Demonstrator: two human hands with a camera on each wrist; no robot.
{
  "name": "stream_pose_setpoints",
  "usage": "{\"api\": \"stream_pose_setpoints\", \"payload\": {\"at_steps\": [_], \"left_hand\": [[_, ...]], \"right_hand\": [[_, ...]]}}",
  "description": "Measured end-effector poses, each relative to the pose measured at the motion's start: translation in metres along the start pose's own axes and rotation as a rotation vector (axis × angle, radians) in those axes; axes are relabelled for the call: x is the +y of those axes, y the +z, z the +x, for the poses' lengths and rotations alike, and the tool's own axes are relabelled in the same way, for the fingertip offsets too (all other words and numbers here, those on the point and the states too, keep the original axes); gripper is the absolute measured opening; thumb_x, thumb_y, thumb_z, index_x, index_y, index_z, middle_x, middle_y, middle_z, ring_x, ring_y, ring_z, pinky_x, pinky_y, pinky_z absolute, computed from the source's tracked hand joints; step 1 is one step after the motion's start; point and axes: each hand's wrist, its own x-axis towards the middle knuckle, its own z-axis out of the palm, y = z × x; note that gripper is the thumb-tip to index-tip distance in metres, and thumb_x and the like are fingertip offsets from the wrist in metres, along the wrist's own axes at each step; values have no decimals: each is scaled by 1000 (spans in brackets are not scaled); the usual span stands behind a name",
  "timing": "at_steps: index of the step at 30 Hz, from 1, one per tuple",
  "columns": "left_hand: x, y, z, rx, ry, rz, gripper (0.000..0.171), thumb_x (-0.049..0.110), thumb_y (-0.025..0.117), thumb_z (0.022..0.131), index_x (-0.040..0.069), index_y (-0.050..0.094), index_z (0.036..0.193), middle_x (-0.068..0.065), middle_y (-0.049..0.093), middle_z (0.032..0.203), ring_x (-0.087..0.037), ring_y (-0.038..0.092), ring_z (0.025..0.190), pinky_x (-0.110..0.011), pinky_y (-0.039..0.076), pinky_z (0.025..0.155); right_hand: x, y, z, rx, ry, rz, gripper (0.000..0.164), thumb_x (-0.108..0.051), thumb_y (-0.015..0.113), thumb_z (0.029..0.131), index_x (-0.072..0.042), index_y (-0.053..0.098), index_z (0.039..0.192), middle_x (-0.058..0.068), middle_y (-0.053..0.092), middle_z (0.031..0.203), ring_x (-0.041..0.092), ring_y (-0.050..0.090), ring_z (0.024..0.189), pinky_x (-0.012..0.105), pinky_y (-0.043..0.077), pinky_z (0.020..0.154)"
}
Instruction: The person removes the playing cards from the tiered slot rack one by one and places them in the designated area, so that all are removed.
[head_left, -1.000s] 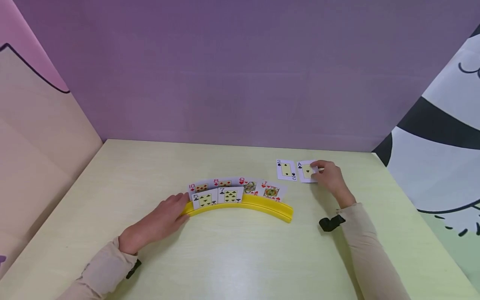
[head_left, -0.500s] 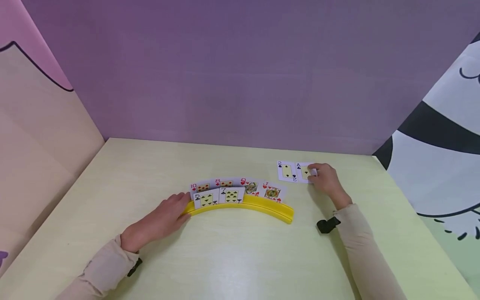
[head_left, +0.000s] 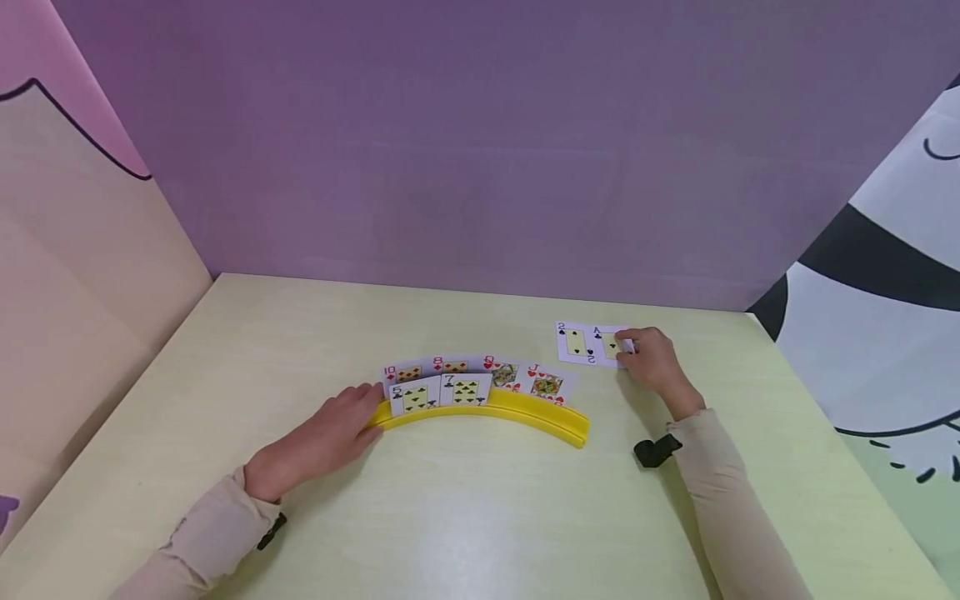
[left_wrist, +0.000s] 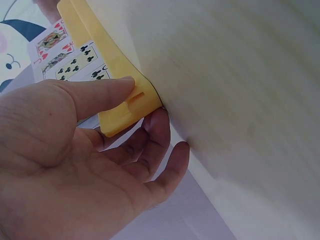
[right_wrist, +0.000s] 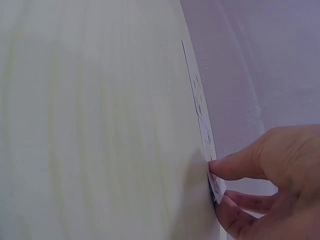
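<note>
My left hand (head_left: 322,437) pinches the left end of a curved yellow card holder (head_left: 536,415), its thumb on the near face in the left wrist view. A five of clubs (head_left: 414,396) and seven of clubs (head_left: 466,391) stand in the holder's front row. Behind them are a ten of diamonds (head_left: 407,373), an eight of diamonds (head_left: 453,366), a queen of hearts (head_left: 505,374) and a jack of hearts (head_left: 547,385). At the far right, my right hand (head_left: 654,371) pinches the right edge of an ace of clubs (head_left: 606,346). The two of spades (head_left: 575,343) lies against its left side.
The pale wooden table (head_left: 450,517) ends at a purple wall panel (head_left: 480,167) behind the cards. Printed side panels stand left and right. A black wrist camera (head_left: 657,451) sits at my right cuff.
My right hand has slid the ace of clubs slightly left, up against the two of spades, narrowing the gap between them. The left hand keeps its hold on the card holder.
</note>
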Motion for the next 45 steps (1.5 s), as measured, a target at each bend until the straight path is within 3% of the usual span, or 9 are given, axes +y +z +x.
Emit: {"api": "stream_pose_setpoints", "payload": {"at_steps": [7, 12, 22, 29, 37, 45], "left_hand": [[2, 2, 5, 14, 9, -8, 43, 7, 69, 93, -8, 48, 127, -15, 59, 116, -27, 54, 99, -39, 52, 83], [1, 0, 6, 20, 10, 5, 42, 7, 70, 93, -8, 49, 125, -15, 58, 114, -26, 53, 97, -37, 52, 81], [1, -8, 9, -2, -3, 21, 40, 8, 70, 93, -7, 49, 124, -15, 59, 115, -27, 54, 98, -41, 52, 84], [1, -9, 7, -16, -13, 18, 39, 8, 70, 93, -6, 50, 123, -14, 59, 113, -26, 53, 96, -40, 52, 83], [1, -4, 5, -54, -46, -12, 43, 9, 69, 93, -6, 48, 128, -14, 58, 118, -26, 52, 101, -41, 51, 87], [-2, -2, 5, -63, -61, -14, 44, 11, 69, 94, -4, 49, 129, -12, 58, 117, -25, 51, 100, -40, 50, 86]], "right_hand": [[6, -9, 5, -21, -31, 22, 32, 1, 61, 92, 13, 62, 122, 34, 57, 125, 48, 56, 104, 59, 45, 90], [4, -13, 10, -25, -33, 14, 33, -1, 59, 93, 13, 61, 123, 34, 57, 126, 49, 56, 105, 59, 44, 91], [-9, -21, 6, 85, 6, 73, 33, -7, 53, 98, 10, 60, 126, 33, 53, 129, 46, 59, 106, 56, 49, 86], [-34, -22, 1, 149, -90, 88, 30, -4, 56, 97, 7, 63, 124, 31, 56, 126, 46, 59, 105, 58, 45, 90], [-77, -28, -11, 203, -197, 154, 26, -3, 59, 96, 3, 66, 121, 26, 59, 126, 42, 59, 103, 54, 54, 79], [-121, -36, -19, 191, -277, 202, 28, -2, 62, 96, 2, 66, 123, 23, 57, 129, 38, 56, 107, 52, 54, 81]]}}
